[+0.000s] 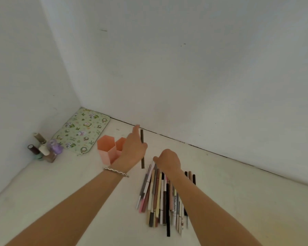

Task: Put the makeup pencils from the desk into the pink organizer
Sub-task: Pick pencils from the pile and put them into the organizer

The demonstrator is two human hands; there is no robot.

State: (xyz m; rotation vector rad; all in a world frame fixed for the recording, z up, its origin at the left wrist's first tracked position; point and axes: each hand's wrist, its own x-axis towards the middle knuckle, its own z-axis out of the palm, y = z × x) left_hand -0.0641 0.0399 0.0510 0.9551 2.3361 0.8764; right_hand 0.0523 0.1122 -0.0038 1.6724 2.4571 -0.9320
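Left hand (pixel 133 148) pinches one dark pencil (pixel 142 136) just right of pink organizer (pixel 106 150), which shows none inside. Right hand (pixel 168 159) curls onto pile (pixel 158 196), grip hidden. Nearly everything left.

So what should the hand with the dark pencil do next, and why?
Probably shift the left hand a little to the left and lower the dark pencil into the pink organizer. The pencil is held upright just beside the organizer's open cups, not yet inside, and the right hand is at the pile of pencils on the desk.
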